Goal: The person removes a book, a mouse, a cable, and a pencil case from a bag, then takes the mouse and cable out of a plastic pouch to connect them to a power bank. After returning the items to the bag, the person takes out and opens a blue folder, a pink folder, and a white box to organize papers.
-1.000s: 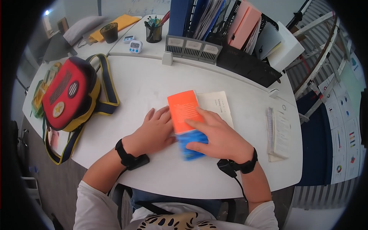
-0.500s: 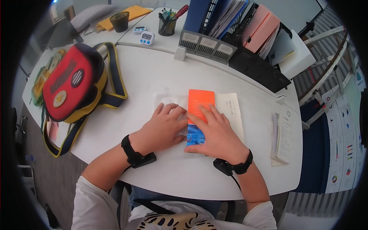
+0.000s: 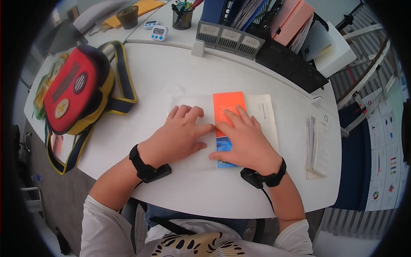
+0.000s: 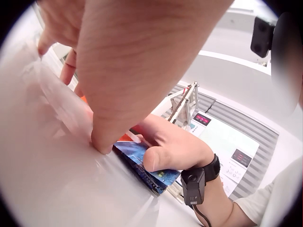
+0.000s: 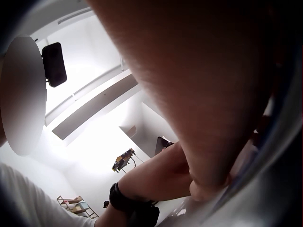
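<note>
A book with an orange and blue cover flap (image 3: pixel 229 103) lies on the desk, its cream page (image 3: pixel 263 115) showing to the right of the flap. My right hand (image 3: pixel 250 143) rests spread on the flap, thumb at its lower left edge. A clear plastic sheet (image 3: pixel 205 105) extends left from under the book. My left hand (image 3: pixel 175 139) rests on this sheet with its fingers bent, the index fingertip right at the flap's left edge. In the left wrist view the clear film (image 4: pixel 66 104) looks wrinkled beside the blue part of the book (image 4: pixel 135 153).
A red and navy backpack (image 3: pixel 70 92) lies at the left of the white desk (image 3: pixel 158 73). A small notebook stack (image 3: pixel 317 147) sits at the right. Along the back stand file holders (image 3: pixel 227 38), a pen cup (image 3: pixel 183 19) and white timers (image 3: pixel 159 32).
The flap was blurred and tilted a second ago; now it lies straight and still under my right hand. My left hand has shifted slightly, and the clear sheet shows beneath it.
</note>
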`<action>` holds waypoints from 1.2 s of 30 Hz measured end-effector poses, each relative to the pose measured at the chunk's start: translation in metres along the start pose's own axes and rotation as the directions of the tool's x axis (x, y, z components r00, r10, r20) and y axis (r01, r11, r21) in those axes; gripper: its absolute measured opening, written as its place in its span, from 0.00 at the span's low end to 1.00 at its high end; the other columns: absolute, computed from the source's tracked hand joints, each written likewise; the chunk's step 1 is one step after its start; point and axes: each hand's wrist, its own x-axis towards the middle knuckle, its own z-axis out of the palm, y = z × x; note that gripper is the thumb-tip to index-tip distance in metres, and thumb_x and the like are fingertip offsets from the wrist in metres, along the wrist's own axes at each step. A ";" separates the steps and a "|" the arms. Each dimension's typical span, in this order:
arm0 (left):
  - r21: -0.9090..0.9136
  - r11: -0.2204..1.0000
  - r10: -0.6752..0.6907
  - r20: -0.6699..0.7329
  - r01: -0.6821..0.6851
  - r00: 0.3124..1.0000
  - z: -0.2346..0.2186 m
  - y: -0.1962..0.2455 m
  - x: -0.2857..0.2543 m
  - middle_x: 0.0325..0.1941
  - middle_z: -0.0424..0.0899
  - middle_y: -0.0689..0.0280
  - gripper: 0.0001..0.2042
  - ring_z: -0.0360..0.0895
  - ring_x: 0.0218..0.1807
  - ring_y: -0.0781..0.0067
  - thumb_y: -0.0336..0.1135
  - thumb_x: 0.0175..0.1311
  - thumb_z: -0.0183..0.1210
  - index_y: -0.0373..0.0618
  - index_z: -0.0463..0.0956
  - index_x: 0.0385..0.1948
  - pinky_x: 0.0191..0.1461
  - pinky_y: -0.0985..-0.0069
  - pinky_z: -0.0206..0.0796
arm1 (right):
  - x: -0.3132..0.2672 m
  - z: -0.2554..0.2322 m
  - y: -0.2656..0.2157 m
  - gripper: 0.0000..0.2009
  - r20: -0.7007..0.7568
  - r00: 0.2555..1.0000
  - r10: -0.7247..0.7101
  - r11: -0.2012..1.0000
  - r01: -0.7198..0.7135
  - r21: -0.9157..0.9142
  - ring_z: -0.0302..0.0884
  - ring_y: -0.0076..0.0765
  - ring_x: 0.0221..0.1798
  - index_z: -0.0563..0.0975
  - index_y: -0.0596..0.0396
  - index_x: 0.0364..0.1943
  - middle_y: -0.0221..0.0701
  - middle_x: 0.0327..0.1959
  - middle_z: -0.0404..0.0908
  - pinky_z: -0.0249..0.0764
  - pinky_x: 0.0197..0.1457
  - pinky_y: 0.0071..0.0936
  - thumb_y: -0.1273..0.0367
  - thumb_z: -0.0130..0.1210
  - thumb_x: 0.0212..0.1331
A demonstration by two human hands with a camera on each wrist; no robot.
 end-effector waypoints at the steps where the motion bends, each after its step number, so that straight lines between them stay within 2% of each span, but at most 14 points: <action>1: -0.012 1.000 -0.012 0.015 0.013 1.000 -0.002 0.001 0.000 0.65 0.72 0.56 0.23 0.68 0.67 0.47 0.39 0.58 0.75 0.58 0.81 0.57 0.72 0.53 0.62 | 0.000 0.004 -0.001 0.42 -0.001 1.000 0.003 1.000 -0.003 0.003 0.51 0.67 0.84 0.78 0.49 0.65 0.52 0.78 0.65 0.52 0.82 0.67 0.40 0.74 0.50; 3: -0.025 0.999 -0.026 0.034 0.026 0.999 -0.002 0.002 0.000 0.66 0.71 0.56 0.24 0.67 0.67 0.44 0.37 0.57 0.75 0.57 0.81 0.58 0.73 0.52 0.64 | -0.002 0.016 -0.004 0.39 -0.099 0.994 -0.036 0.996 0.028 -0.081 0.50 0.65 0.85 0.76 0.53 0.65 0.53 0.76 0.66 0.54 0.76 0.79 0.45 0.73 0.52; 4: -0.017 1.000 -0.014 0.008 0.014 1.000 -0.001 0.001 0.001 0.65 0.72 0.56 0.23 0.69 0.65 0.47 0.38 0.58 0.75 0.57 0.81 0.57 0.71 0.54 0.63 | -0.002 0.019 -0.006 0.39 -0.097 0.995 -0.034 0.997 0.027 -0.077 0.50 0.65 0.85 0.76 0.53 0.65 0.53 0.76 0.66 0.54 0.76 0.79 0.45 0.73 0.52; 5: -0.009 1.000 -0.003 -0.018 0.002 1.000 -0.001 0.001 0.001 0.64 0.74 0.56 0.22 0.70 0.64 0.50 0.38 0.59 0.74 0.58 0.81 0.55 0.69 0.55 0.62 | -0.002 0.021 -0.007 0.38 -0.108 0.993 -0.039 0.995 0.028 -0.096 0.50 0.66 0.84 0.75 0.54 0.65 0.53 0.76 0.66 0.54 0.76 0.78 0.48 0.72 0.53; 9: -0.014 1.000 0.009 -0.019 -0.009 1.000 -0.001 0.000 0.001 0.64 0.74 0.56 0.22 0.70 0.63 0.50 0.38 0.58 0.74 0.57 0.80 0.55 0.69 0.56 0.62 | -0.002 0.024 -0.004 0.35 -0.120 0.990 -0.069 0.989 0.052 -0.137 0.53 0.67 0.83 0.73 0.59 0.66 0.54 0.75 0.66 0.53 0.78 0.74 0.55 0.69 0.56; 11: -0.037 0.999 -0.014 0.023 0.015 1.000 -0.003 0.002 0.001 0.67 0.71 0.57 0.25 0.68 0.66 0.45 0.35 0.56 0.75 0.57 0.79 0.58 0.72 0.53 0.66 | -0.002 0.023 -0.003 0.35 -0.111 0.991 -0.075 0.988 0.058 -0.145 0.54 0.66 0.83 0.73 0.59 0.66 0.54 0.75 0.66 0.54 0.79 0.72 0.56 0.69 0.56; 13: -0.036 0.999 -0.018 0.027 0.019 0.999 -0.004 0.003 0.001 0.67 0.71 0.57 0.25 0.68 0.66 0.45 0.35 0.56 0.75 0.57 0.79 0.58 0.72 0.53 0.66 | -0.003 0.022 -0.001 0.34 -0.098 0.992 -0.083 0.986 0.067 -0.154 0.54 0.64 0.83 0.73 0.60 0.65 0.54 0.75 0.66 0.54 0.79 0.70 0.57 0.68 0.56; 15: -0.034 0.999 -0.021 0.028 0.022 0.999 -0.004 0.003 0.002 0.67 0.71 0.56 0.25 0.68 0.66 0.45 0.35 0.56 0.75 0.57 0.79 0.58 0.72 0.54 0.66 | -0.004 0.022 0.002 0.32 -0.140 0.982 -0.130 0.988 0.116 -0.103 0.57 0.58 0.83 0.74 0.60 0.64 0.53 0.75 0.68 0.54 0.81 0.67 0.58 0.67 0.59; 16: -0.037 0.999 -0.025 0.027 0.026 0.999 -0.003 0.003 0.002 0.67 0.71 0.56 0.25 0.68 0.66 0.45 0.35 0.56 0.75 0.57 0.79 0.58 0.71 0.54 0.66 | -0.003 0.021 0.004 0.32 -0.141 0.981 -0.130 0.988 0.116 -0.101 0.57 0.58 0.83 0.74 0.60 0.64 0.53 0.75 0.68 0.54 0.81 0.67 0.58 0.67 0.59; 18: -0.040 0.999 -0.029 0.029 0.030 0.999 -0.003 0.002 0.002 0.67 0.71 0.56 0.25 0.68 0.66 0.45 0.35 0.56 0.75 0.57 0.79 0.58 0.71 0.54 0.66 | 0.000 0.021 0.008 0.29 -0.164 0.964 -0.209 0.977 0.197 -0.085 0.61 0.52 0.82 0.75 0.60 0.64 0.50 0.72 0.72 0.54 0.81 0.65 0.59 0.64 0.62; 21: -0.039 0.999 -0.021 0.031 0.022 0.999 -0.005 0.002 0.002 0.67 0.71 0.56 0.25 0.68 0.66 0.45 0.35 0.57 0.75 0.56 0.78 0.57 0.72 0.53 0.66 | 0.005 0.022 0.016 0.26 -0.180 0.950 -0.257 0.966 0.249 -0.064 0.64 0.50 0.81 0.76 0.61 0.63 0.47 0.71 0.75 0.52 0.83 0.64 0.60 0.63 0.65; 27: -0.041 0.999 -0.007 0.007 0.007 1.000 -0.003 0.002 0.002 0.66 0.72 0.55 0.23 0.69 0.66 0.45 0.35 0.59 0.74 0.53 0.78 0.56 0.71 0.54 0.67 | 0.007 0.022 0.021 0.27 -0.183 0.950 -0.253 0.967 0.251 -0.036 0.64 0.48 0.81 0.77 0.60 0.63 0.45 0.71 0.76 0.52 0.84 0.63 0.56 0.63 0.66; 29: -0.083 0.992 -0.099 -0.042 0.095 0.994 -0.002 0.002 0.004 0.64 0.72 0.56 0.21 0.71 0.64 0.45 0.34 0.61 0.72 0.52 0.77 0.55 0.69 0.55 0.68 | 0.007 0.019 0.020 0.28 -0.161 0.955 -0.250 0.968 0.248 -0.033 0.64 0.48 0.81 0.77 0.60 0.63 0.45 0.71 0.76 0.52 0.84 0.63 0.55 0.64 0.66; 36: -0.089 0.990 -0.115 -0.033 0.112 0.993 -0.001 0.002 0.005 0.61 0.74 0.57 0.19 0.72 0.63 0.47 0.34 0.62 0.71 0.51 0.77 0.54 0.69 0.57 0.69 | 0.008 0.017 0.026 0.28 -0.148 0.950 -0.275 0.961 0.276 -0.013 0.66 0.50 0.80 0.78 0.60 0.63 0.46 0.71 0.76 0.53 0.84 0.63 0.54 0.64 0.67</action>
